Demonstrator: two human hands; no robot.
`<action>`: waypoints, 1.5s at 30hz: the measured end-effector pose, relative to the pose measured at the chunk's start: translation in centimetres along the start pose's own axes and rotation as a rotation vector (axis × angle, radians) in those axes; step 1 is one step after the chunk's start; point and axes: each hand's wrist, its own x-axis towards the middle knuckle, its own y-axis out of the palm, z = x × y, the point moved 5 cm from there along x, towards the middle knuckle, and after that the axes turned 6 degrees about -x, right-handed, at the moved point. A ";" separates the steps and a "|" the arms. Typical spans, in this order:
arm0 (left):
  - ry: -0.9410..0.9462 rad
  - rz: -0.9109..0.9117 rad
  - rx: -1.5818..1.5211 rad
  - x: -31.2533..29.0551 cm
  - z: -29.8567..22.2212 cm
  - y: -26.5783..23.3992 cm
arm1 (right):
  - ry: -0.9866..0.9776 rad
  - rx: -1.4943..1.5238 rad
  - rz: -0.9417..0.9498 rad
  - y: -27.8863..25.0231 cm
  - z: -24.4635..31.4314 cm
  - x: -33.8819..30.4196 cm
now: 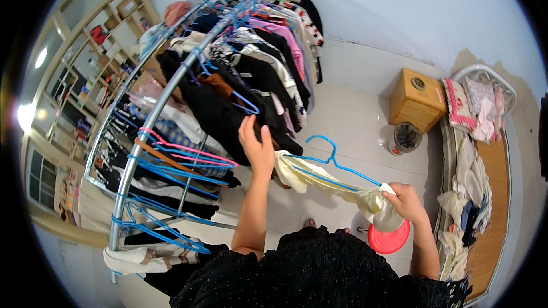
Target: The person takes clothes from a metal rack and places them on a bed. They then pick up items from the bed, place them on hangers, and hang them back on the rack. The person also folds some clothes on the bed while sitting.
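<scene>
Beside clothes rack (pixel 149 115): cream garment (pixel 319 181) half on blue hanger (pixel 331 162), stretched between my hands. Left hand (pixel 258 147) clamps one end near rack's dark clothes, right hand (pixel 405 201) grips other end away from rack. Risk: fabric slips off hanger shoulder, hook snags neighbouring hangers.

Setting: a room in a home, used for sleeping and for storing clothes. Evidence, by place in the frame:
- Centre and left: a long metal clothes rack (pixel 165 94) crowded with hung garments (pixel 268 57) and blue and pink hangers (pixel 171 165).
- Right edge: a bed (pixel 496 194) with a woven mat, loose clothes (pixel 471 182) heaped along it.
- Upper right: a small wooden cabinet (pixel 416 100) against the pale wall (pixel 399 5).
- Upper left: wooden shelves (pixel 108 28) filled with household items.
- Lower centre: a tiled floor (pixel 348 131), a red plastic basin (pixel 390 239) standing on it.
</scene>
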 end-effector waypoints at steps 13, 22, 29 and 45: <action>-0.337 -0.095 -0.164 -1.7 3.5 -10.1 | -0.286 0.231 -0.053 14.8 18.3 23.2; -0.399 -0.075 -0.340 -2.0 4.3 -9.5 | -0.328 0.004 -0.031 27.6 23.3 33.9; -0.451 0.006 -0.363 -4.4 5.0 -7.6 | -0.355 0.304 -0.110 27.2 14.8 29.0; -0.290 0.880 -0.680 -19.7 -13.9 13.8 | 0.512 0.525 -0.903 8.5 -20.0 -21.6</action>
